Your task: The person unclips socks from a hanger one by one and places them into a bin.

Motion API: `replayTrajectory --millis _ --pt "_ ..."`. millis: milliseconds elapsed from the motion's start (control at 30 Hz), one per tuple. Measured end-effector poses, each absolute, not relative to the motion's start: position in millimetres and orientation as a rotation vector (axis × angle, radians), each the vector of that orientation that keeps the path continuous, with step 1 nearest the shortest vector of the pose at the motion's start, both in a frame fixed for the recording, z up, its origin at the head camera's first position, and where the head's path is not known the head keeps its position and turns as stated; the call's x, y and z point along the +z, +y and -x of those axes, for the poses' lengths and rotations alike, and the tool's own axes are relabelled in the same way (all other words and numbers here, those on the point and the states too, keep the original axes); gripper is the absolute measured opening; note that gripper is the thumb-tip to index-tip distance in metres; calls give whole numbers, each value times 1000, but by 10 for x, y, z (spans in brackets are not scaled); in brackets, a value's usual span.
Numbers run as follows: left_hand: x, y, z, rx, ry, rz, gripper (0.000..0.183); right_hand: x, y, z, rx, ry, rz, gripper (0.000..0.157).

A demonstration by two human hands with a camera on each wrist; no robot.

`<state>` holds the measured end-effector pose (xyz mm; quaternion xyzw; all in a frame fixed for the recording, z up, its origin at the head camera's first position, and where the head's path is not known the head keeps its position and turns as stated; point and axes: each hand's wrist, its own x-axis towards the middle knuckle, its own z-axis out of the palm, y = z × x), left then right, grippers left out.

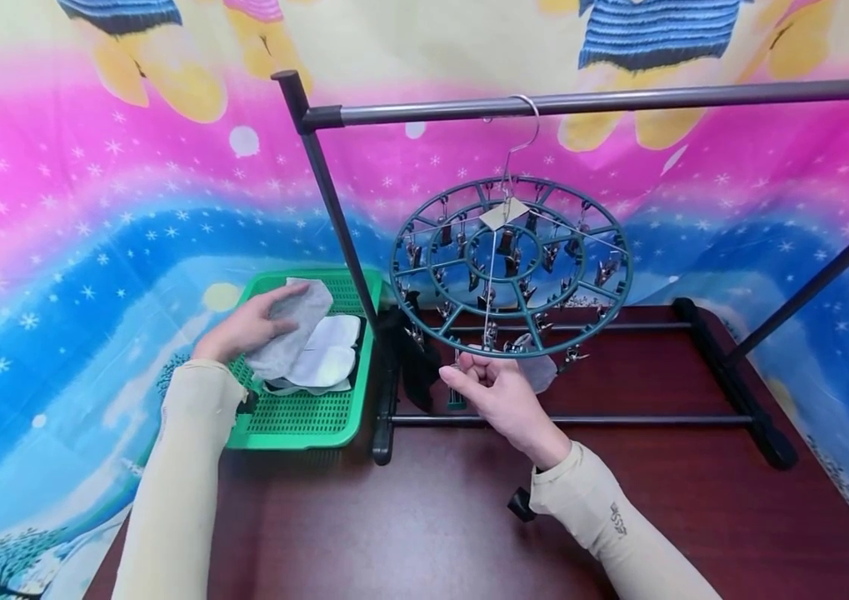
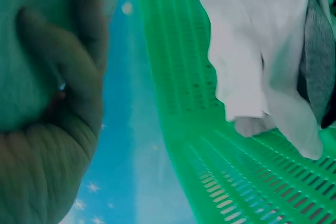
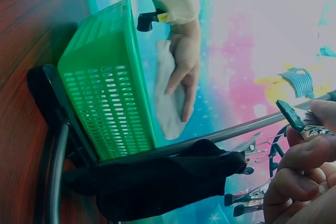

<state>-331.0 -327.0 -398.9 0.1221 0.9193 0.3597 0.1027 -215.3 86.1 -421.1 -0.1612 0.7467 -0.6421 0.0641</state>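
My left hand (image 1: 244,327) holds a light grey sock (image 1: 310,307) above the green basket (image 1: 360,417), its fingers spread over the cloth and the thumb side hidden from the head view. White socks (image 1: 328,365) lie in the basket below it. Under the front rim of a round green clip hanger (image 1: 452,314), my right hand (image 1: 506,396) pinches a clip, whose dark green end (image 3: 290,116) sticks out between thumb and fingers in the right wrist view. A black sock (image 1: 418,367) hangs from the hanger's left side. Something pale (image 1: 541,373) hangs behind my right hand.
The hanger hooks over the top bar (image 1: 424,111) of a dark metal rack on the reddish-brown table (image 1: 394,525). One rack leg (image 1: 334,200) stands between basket and hanger. Several small clips dangle from the hanger's rings. A colourful printed cloth (image 1: 132,167) covers the wall behind.
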Motion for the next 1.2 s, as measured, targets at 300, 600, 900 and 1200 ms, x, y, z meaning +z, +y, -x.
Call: replayTrajectory --millis 300,600,900,1200 --pt "-4160 -3336 3435 974 2551 -273 100 -4213 899 2147 -1935 2254 492 25" --pt "-4349 -3406 3494 888 2619 -315 110 -4217 898 2147 -1917 2268 497 25" --pt "-4530 -3409 3462 771 2684 -257 110 -4238 905 2145 -1921 2274 532 25" --pt "-4574 -3419 3489 599 2686 -87 102 -4225 940 2155 -1914 2261 519 20"
